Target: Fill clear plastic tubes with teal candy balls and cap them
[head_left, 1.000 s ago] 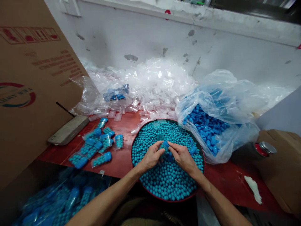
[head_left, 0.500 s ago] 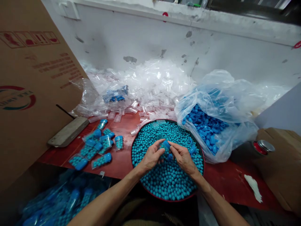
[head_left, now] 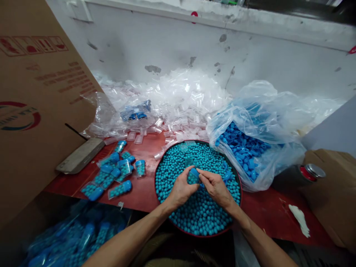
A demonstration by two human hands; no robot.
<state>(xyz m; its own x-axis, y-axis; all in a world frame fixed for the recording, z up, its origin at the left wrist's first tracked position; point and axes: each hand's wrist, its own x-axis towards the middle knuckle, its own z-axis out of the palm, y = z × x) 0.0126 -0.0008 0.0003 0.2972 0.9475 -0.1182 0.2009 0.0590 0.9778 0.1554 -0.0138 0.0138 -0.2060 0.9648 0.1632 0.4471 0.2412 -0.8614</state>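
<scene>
Over a round tub (head_left: 156, 177) full of small blue balls (head_left: 197, 219), my left hand (head_left: 180, 188) is closed around a small clear bottle (head_left: 193, 178) filled with the same balls. A blue cap (head_left: 194, 171) sits at the top of that bottle. The fingertips of my right hand (head_left: 215, 185) pinch the edge of the cap. Whether the cap is fully seated cannot be made out. A few loose blue caps (head_left: 227, 175) lie on the balls beside my right hand.
Several filled, capped bottles (head_left: 119, 190) lie left on the red table (head_left: 147, 148). Behind are heaped empty clear bottles (head_left: 180, 107). A plastic bag of blue caps (head_left: 244, 148) stands right, near a dark flask (head_left: 314, 171). Cartons (head_left: 41, 85) flank both sides; more filled bottles (head_left: 83, 237) lie below left.
The bottle has turned more upright between my hands, showing the balls under its cap. My right fingers have shifted slightly left and down along the cap. The view has tilted a little.
</scene>
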